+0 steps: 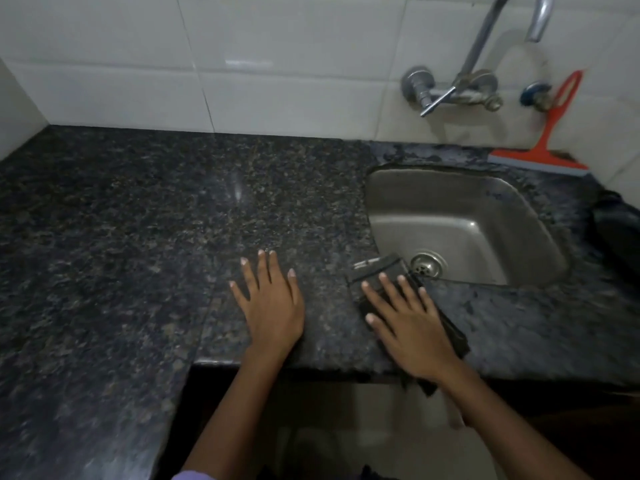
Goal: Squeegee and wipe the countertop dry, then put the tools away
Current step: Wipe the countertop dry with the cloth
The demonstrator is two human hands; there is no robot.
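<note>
My left hand lies flat, fingers spread, on the countertop; my right hand, fingers straight, presses the cloth, sink at one o'clock.

We see dark speckled granite countertop, steel sink set into it. Folded dark cloth lies at front edge beside sink. Red squeegee stands on back ledge, leaning against tiles. Dark bundle far right.
</note>
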